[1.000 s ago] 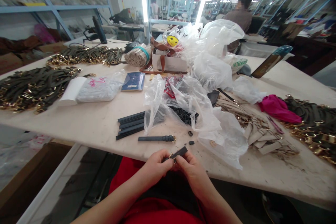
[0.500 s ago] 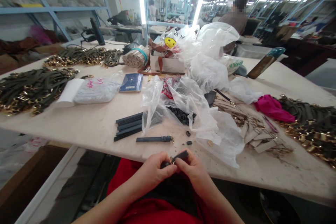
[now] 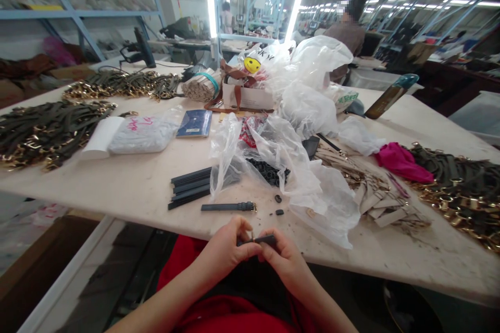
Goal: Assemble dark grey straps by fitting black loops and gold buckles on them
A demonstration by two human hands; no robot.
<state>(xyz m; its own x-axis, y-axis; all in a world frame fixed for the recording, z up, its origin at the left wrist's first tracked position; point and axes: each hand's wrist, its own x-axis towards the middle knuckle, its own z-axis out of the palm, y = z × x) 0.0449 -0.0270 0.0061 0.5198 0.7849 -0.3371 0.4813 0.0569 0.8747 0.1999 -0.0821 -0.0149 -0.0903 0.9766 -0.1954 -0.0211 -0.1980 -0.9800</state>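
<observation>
Over my lap, at the table's front edge, my left hand [image 3: 231, 242] and my right hand [image 3: 282, 251] pinch a dark strap [image 3: 266, 240] between them. A bit of gold buckle shows by the left fingertips; the rest of the strap is covered by my fingers. Just beyond my hands lies a dark strap with a gold buckle [image 3: 228, 207], flat on the table. Behind it rests a stack of plain dark strips [image 3: 191, 186]. Small black loops [image 3: 278, 212] lie to the right, and more black loops [image 3: 269, 171] spill from a clear plastic bag [image 3: 297, 158].
Piles of olive straps with gold hardware [image 3: 47, 132] cover the left side, with another such pile [image 3: 461, 187] at far right. Beige straps [image 3: 386, 197], a pink cloth [image 3: 404, 162], a blue booklet [image 3: 194, 123] and a bottle [image 3: 390, 96] also lie about. A person [image 3: 346, 34] is in the background.
The strap's free end in my right hand has tipped down from a raised slant to nearly level. My left fingers have arched up around the buckle. The view has shifted slightly.
</observation>
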